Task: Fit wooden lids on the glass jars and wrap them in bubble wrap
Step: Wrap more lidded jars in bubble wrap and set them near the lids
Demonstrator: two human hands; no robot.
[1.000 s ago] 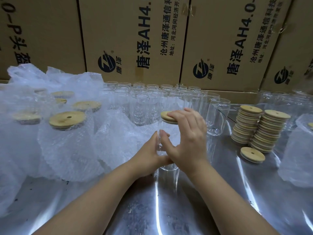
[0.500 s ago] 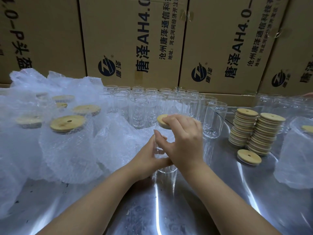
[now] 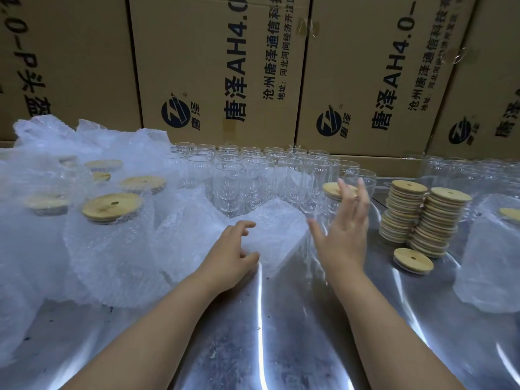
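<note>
A clear glass jar (image 3: 328, 211) with a wooden lid (image 3: 329, 190) on top stands on the shiny metal table (image 3: 281, 333). My right hand (image 3: 344, 235) is just in front of it, palm open, fingers spread and pointing up, and it hides much of the jar. My left hand (image 3: 233, 256) grips the near edge of a loose sheet of bubble wrap (image 3: 273, 232), which lies right beside the jar on its left.
Several empty glass jars (image 3: 253, 175) stand in rows behind. Wrapped, lidded jars (image 3: 112, 237) crowd the left, and another wrapped jar (image 3: 489, 249) is at the right. Two stacks of wooden lids (image 3: 422, 218) and one loose lid (image 3: 413, 260) sit right of my hand. Cardboard boxes (image 3: 219, 66) wall the back.
My right hand has let go of the lid, which now sits on the jar, and has opened. My left hand has left the jar and taken hold of the bubble wrap sheet.
</note>
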